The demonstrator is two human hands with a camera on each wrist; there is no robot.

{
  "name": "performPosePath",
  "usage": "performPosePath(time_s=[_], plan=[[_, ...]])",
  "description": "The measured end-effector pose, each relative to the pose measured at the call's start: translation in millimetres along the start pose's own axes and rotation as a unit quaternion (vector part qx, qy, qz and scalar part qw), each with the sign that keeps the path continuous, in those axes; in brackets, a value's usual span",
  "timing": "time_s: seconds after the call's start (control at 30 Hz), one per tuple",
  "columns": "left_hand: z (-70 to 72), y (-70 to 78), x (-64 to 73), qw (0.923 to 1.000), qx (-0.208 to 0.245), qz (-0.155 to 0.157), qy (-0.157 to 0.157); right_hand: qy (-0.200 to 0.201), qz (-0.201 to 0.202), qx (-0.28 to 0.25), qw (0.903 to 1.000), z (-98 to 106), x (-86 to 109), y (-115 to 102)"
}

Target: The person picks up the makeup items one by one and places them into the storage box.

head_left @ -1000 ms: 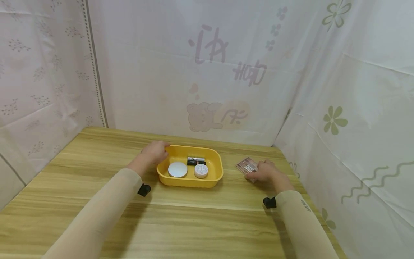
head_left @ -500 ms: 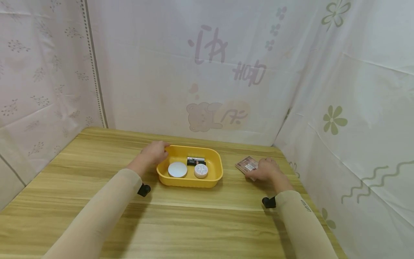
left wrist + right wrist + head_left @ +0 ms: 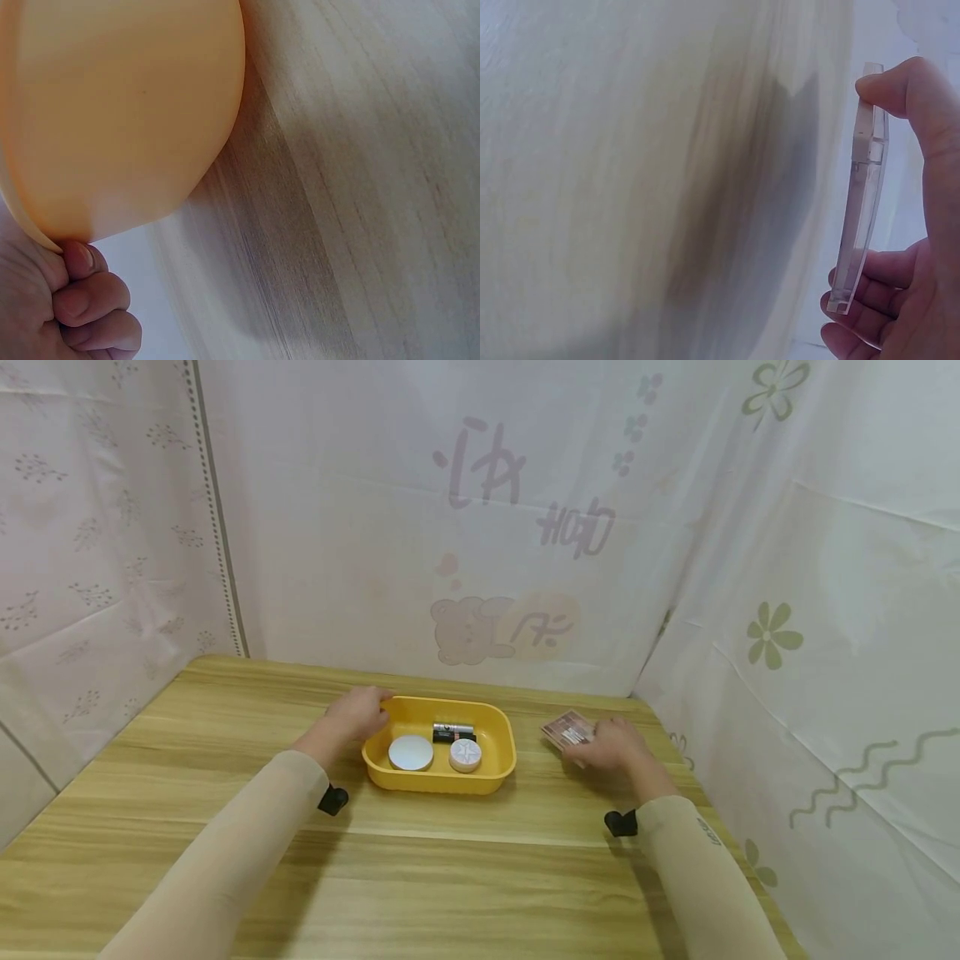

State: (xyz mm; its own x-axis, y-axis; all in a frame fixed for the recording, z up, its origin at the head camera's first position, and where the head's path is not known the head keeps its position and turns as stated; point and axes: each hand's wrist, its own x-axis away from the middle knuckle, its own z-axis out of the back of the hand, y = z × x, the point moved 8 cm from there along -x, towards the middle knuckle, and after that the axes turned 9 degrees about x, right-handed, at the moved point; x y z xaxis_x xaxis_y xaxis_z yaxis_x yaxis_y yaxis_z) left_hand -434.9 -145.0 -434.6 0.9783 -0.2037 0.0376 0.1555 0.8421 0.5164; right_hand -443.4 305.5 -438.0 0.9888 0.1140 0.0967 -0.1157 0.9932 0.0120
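Note:
My left hand grips the left end of a yellow plastic tray, its thumb and fingers pinching the rim; the left wrist view shows the curled fingers right at the edge. To the right of the tray, my right hand holds a flat square eyeshadow palette with brown shades. In the right wrist view the clear-edged palette is seen edge-on, held between thumb and fingers above the wooden surface. Inside the tray lie a white round compact, a small star-topped round case and two tubes, one silver, one black.
The wood-grain table carries the tray near its back edge. A patterned pale curtain hangs behind, with more hanging cloth close along the right side and at the left.
The palette in my right hand has come up off the table and shifted slightly left and back. My left hand stays on the tray rim, and the tray has not visibly moved.

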Motion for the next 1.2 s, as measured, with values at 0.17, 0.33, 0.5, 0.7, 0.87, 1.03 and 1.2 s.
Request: performPosePath(time_s=[0.17, 0.33, 0.5, 0.7, 0.87, 1.03, 1.2], plan=[[-0.5, -0.7, 0.1, 1.0, 0.0, 0.0, -0.001, 0.014, 0.007, -0.012, 0.9998, 9, -0.2, -7], [-1.5, -1.5, -0.5, 1.0, -0.002, -0.001, -0.004, 0.025, 0.015, -0.022, 0.9993, 17, 0.6, -16], [-2.1, -1.8, -1.7, 1.0, 0.001, -0.003, -0.005, 0.03, 0.017, -0.029, 0.999, 25, 2.3, -24], [-2.8, -3.0, -2.9, 1.0, 0.004, 0.002, -0.005, 0.041, 0.027, -0.031, 0.9983, 32, 2.1, -36], [-2.3, -1.1, -1.6, 1.0, -0.001, 0.003, -0.005, 0.049, 0.027, -0.034, 0.9979, 36, 0.1, -42], [-1.8, 0.3, -0.3, 1.0, 0.003, 0.003, -0.005, 0.062, 0.031, -0.034, 0.997, 42, -1.2, -49], [-2.2, -0.4, -0.7, 1.0, 0.004, -0.003, -0.004, 0.077, 0.037, -0.031, 0.9958, 49, -0.7, -59]])
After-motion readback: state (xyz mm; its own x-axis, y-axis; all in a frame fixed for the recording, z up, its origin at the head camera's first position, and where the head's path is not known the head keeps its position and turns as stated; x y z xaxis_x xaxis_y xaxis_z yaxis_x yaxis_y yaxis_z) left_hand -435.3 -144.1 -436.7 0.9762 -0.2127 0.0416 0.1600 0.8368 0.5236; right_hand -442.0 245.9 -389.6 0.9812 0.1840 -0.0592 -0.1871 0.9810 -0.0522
